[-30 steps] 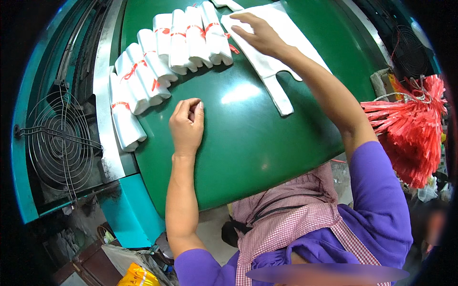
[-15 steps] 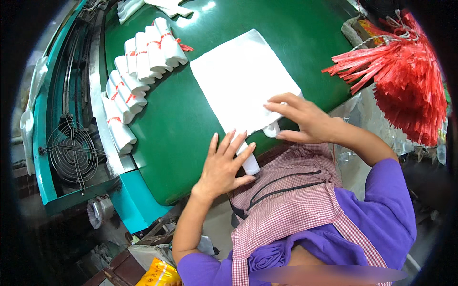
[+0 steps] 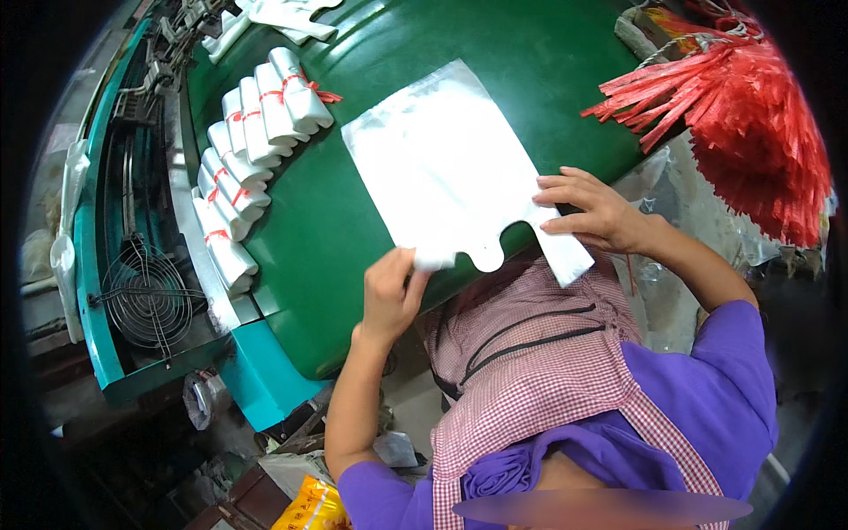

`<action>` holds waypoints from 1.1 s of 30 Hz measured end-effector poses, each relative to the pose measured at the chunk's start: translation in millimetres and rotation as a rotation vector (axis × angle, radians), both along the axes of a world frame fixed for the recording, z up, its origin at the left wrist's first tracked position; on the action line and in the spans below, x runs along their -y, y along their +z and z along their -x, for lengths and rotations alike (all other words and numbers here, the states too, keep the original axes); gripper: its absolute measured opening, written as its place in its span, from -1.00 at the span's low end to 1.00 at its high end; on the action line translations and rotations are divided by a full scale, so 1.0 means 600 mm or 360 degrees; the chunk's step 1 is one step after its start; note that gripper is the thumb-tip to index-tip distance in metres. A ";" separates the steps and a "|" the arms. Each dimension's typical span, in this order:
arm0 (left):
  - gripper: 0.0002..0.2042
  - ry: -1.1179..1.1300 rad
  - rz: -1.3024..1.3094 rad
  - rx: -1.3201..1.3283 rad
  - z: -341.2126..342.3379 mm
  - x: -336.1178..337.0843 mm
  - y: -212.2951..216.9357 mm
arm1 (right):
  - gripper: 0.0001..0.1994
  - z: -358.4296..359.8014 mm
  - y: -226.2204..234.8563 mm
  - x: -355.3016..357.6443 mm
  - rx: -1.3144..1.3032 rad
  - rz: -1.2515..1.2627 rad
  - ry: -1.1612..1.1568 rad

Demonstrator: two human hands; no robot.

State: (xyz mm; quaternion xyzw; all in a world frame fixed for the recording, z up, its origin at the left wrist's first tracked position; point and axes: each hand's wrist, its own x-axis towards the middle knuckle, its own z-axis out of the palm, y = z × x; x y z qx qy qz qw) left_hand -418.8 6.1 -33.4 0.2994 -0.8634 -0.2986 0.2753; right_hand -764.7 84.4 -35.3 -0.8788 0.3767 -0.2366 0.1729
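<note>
The left hand (image 3: 389,287) pinches one handle of the white plastic bag (image 3: 442,163); the right hand (image 3: 596,214), fingers loosely spread, touches the other. The bag lies on the green tabletop (image 3: 314,234), long axis slanting upper left to lower right, handles toward the checked apron (image 3: 539,393).

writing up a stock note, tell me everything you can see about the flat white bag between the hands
The white bag looks like thin, glossy plastic, with a broad body, two handle strips and a rounded tab between them. It lies flat and slantwise on the green table, handles toward the person. The left hand pinches the blurred left handle; the right hand has its fingers on the right handle, which reaches past the table's near edge.
</note>
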 end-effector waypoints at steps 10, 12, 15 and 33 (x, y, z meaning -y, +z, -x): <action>-0.74 0.0206 0.0552 0.0448 0.076 0.033 -0.016 | -0.78 -0.128 0.004 0.116 0.0165 -0.0522 -0.0376; -0.66 0.0054 0.0820 0.0345 0.042 -0.005 -0.030 | -0.77 -0.131 0.010 0.085 0.0009 -0.0463 -0.0267; -0.59 -0.0160 0.0821 0.0550 0.040 -0.086 -0.027 | -0.82 -0.135 -0.001 0.047 -0.0107 -0.0023 -0.0152; -0.63 0.0016 0.0746 0.0492 0.074 0.026 0.015 | -0.22 -0.127 -0.034 0.106 -0.0232 0.0089 -0.0223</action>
